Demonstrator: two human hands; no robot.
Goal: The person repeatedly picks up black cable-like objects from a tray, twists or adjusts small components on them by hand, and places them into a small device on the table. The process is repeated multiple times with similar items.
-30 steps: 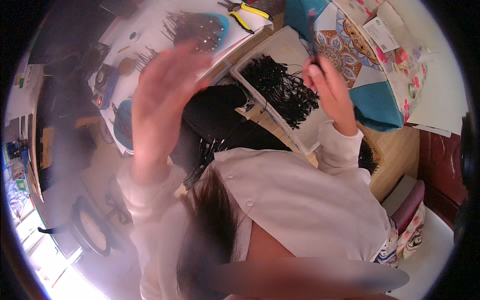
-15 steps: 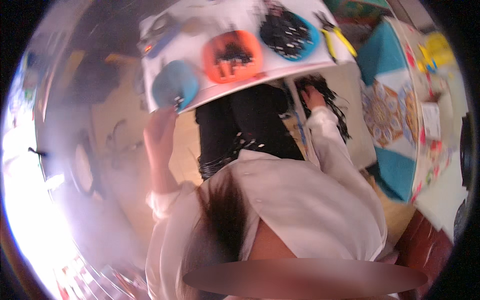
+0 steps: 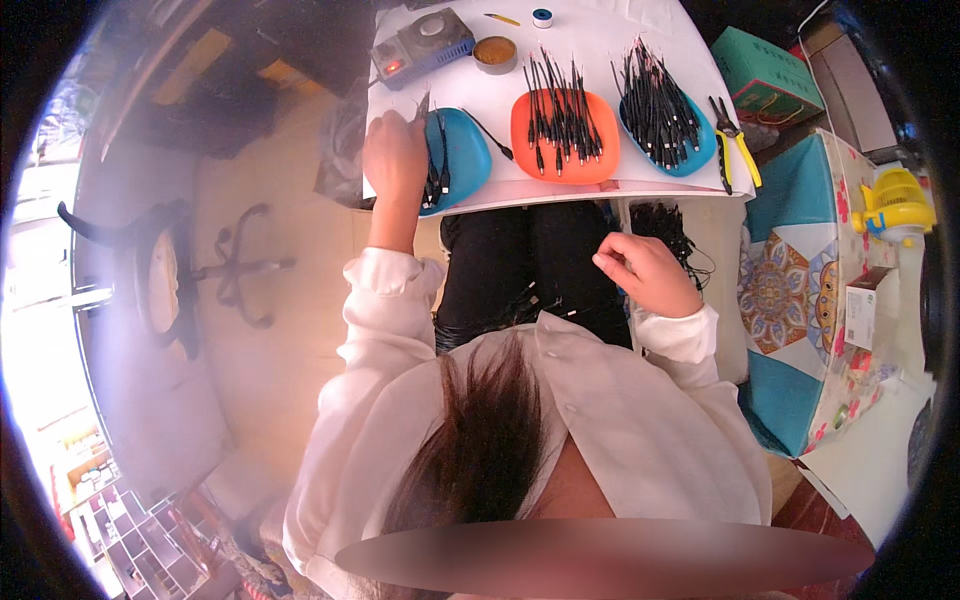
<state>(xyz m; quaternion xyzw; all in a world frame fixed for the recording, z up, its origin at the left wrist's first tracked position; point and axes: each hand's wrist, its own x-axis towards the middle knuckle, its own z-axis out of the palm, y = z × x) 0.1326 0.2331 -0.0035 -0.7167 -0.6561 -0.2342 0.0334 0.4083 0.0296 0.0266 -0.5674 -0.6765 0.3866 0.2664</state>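
Note:
At the left edge of the left blue tray [image 3: 470,150], my left hand [image 3: 393,155] is closed by the wire ends of a few black cables [image 3: 437,165]; my fingers partly hide the grip. Another black cable [image 3: 488,133] lies across this tray's right rim. My right hand [image 3: 652,275] is above my right thigh, fingers curled; whatever it may hold does not show. Just beyond it, below the table edge, is a tangle of black cables [image 3: 665,225]. An orange tray [image 3: 606,130] and a right blue tray [image 3: 703,145] carry several black cables with bare wire tips and metal plugs.
Along the table's back are a blue-grey device [image 3: 425,45] with a lit red switch, a round tin [image 3: 495,54], and a small spool [image 3: 542,18]. Yellow-handled pliers [image 3: 735,150] lie at the right. A green box [image 3: 768,75] and a yellow fan [image 3: 897,205] stand farther right.
My view has shifted, and the table sits farther right and sharper. My right hand has come out of the cable tangle toward my lap. My left hand has moved up beside the left tray.

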